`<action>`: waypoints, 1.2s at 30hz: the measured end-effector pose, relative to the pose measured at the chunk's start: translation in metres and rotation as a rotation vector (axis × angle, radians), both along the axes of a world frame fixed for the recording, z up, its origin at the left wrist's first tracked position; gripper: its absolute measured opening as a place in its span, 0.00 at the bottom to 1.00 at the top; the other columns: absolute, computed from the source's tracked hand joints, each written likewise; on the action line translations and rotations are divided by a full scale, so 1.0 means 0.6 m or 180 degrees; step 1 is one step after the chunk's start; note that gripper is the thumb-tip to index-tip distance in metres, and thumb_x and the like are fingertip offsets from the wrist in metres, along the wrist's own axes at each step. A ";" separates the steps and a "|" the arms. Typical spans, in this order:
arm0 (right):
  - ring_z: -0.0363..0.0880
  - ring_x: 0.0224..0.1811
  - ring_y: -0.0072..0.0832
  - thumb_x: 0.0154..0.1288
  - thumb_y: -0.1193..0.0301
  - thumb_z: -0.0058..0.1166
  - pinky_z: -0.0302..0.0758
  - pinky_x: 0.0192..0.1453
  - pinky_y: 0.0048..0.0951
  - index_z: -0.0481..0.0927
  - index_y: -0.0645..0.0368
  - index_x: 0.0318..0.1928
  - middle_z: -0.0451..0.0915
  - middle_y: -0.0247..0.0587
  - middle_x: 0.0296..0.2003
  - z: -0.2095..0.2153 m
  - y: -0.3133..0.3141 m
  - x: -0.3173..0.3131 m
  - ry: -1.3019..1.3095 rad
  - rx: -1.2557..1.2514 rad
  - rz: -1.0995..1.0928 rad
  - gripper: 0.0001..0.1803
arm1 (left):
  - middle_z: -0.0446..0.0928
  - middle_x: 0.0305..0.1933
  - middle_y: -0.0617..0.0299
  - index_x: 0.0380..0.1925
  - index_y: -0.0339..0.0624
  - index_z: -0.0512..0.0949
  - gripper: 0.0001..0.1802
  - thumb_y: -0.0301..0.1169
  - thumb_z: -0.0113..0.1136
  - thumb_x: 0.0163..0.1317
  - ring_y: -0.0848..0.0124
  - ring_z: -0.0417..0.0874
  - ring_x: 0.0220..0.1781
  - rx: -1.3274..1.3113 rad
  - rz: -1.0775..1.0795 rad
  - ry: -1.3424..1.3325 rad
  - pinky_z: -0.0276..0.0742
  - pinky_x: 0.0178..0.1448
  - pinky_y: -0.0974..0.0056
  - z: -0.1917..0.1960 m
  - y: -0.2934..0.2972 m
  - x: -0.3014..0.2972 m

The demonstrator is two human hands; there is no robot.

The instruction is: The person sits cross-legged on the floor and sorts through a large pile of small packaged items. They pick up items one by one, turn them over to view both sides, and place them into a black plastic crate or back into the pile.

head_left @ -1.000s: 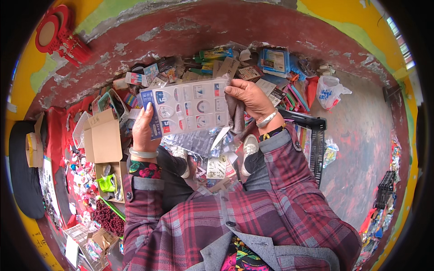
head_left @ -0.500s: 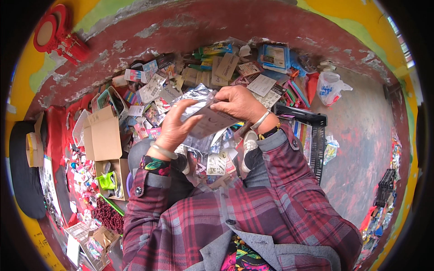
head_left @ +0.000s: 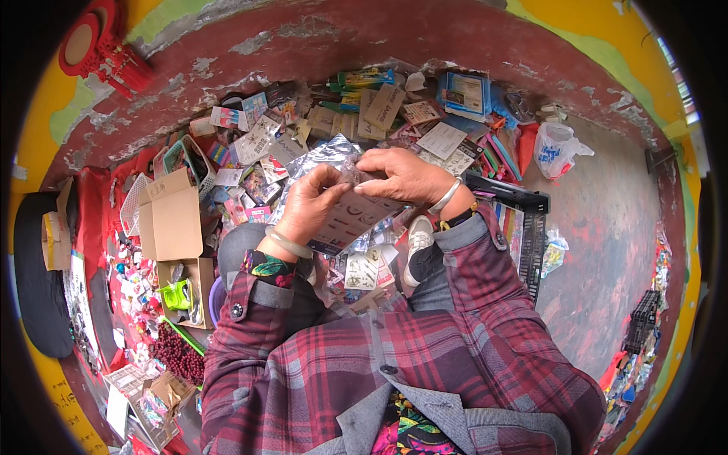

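A flat plastic packet [head_left: 355,218] with a printed card and small dark designs hangs above my lap, tilted. At its top edge my left hand [head_left: 305,206] pinches clear film between thumb and fingers. Close beside it, my right hand [head_left: 409,177] grips the same edge, knuckles up and fingers curled. The two sets of fingertips nearly meet there. Behind the packet shows a shiny silver sheet [head_left: 312,158]; whether it belongs to the packet I cannot tell. Printed cards [head_left: 362,271] lie below, between my shoes.
A heap of packaged goods lies along the red wall [head_left: 425,38]. At left stand an open cardboard box [head_left: 199,282] with a green item, and a white basket [head_left: 135,205]. A black crate [head_left: 533,246] stands right of my knee. A white plastic bag [head_left: 560,150] rests on the floor.
My left hand has moved right and up to the packet's top edge, its spread fingers closing into a pinch next to my right hand. The packet now shows more of its printed face.
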State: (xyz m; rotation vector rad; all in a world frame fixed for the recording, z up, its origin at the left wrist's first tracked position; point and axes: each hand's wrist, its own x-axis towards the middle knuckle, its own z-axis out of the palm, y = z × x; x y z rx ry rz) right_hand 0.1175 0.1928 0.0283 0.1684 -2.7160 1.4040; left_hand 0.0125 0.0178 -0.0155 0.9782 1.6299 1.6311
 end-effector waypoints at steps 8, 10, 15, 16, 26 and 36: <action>0.74 0.35 0.37 0.55 0.69 0.53 0.70 0.38 0.30 0.76 0.65 0.36 0.74 0.45 0.31 -0.033 -0.002 -0.009 0.0266 0.0093 -0.0110 0.12 | 0.74 0.26 0.68 0.26 0.36 0.74 0.02 0.22 0.58 0.55 0.82 0.70 0.30 -0.0185 0.0079 0.0141 0.68 0.37 0.75 -0.002 0.000 -0.003; 0.75 0.34 0.37 0.55 0.70 0.53 0.70 0.37 0.30 0.77 0.65 0.36 0.75 0.45 0.31 -0.023 -0.008 -0.010 0.0262 0.0115 -0.0196 0.11 | 0.74 0.26 0.69 0.26 0.36 0.74 0.02 0.21 0.57 0.56 0.82 0.70 0.30 -0.0033 0.0095 -0.0013 0.68 0.37 0.75 0.004 -0.002 -0.002; 0.75 0.33 0.37 0.54 0.70 0.53 0.70 0.36 0.30 0.77 0.63 0.36 0.75 0.44 0.30 -0.013 -0.006 -0.009 0.0156 0.0240 -0.0364 0.11 | 0.74 0.27 0.70 0.26 0.37 0.75 0.02 0.20 0.57 0.56 0.84 0.70 0.30 0.0376 0.0387 -0.0511 0.67 0.36 0.77 0.012 -0.001 -0.001; 0.75 0.33 0.37 0.54 0.70 0.53 0.70 0.36 0.30 0.77 0.63 0.36 0.75 0.44 0.30 -0.013 0.001 -0.006 0.0109 0.0327 -0.0393 0.11 | 0.74 0.27 0.70 0.26 0.37 0.75 0.02 0.20 0.58 0.56 0.84 0.70 0.30 0.0468 0.0464 -0.0631 0.66 0.37 0.78 0.019 -0.003 -0.006; 0.74 0.29 0.25 0.57 0.71 0.52 0.69 0.32 0.25 0.76 0.67 0.34 0.74 0.38 0.26 0.003 0.028 0.008 -0.0299 -0.0330 -0.0522 0.10 | 0.73 0.26 0.71 0.27 0.39 0.76 0.02 0.23 0.59 0.56 0.84 0.69 0.29 0.0841 0.1099 -0.1010 0.64 0.35 0.78 0.027 -0.021 -0.034; 0.71 0.32 0.13 0.63 0.67 0.52 0.69 0.36 0.16 0.77 0.65 0.37 0.77 0.29 0.30 -0.002 0.019 0.002 -0.0440 -0.2665 -0.0767 0.12 | 0.74 0.31 0.66 0.30 0.38 0.74 0.01 0.24 0.56 0.58 0.79 0.73 0.34 0.1375 0.1104 -0.1729 0.68 0.44 0.75 0.021 -0.024 -0.050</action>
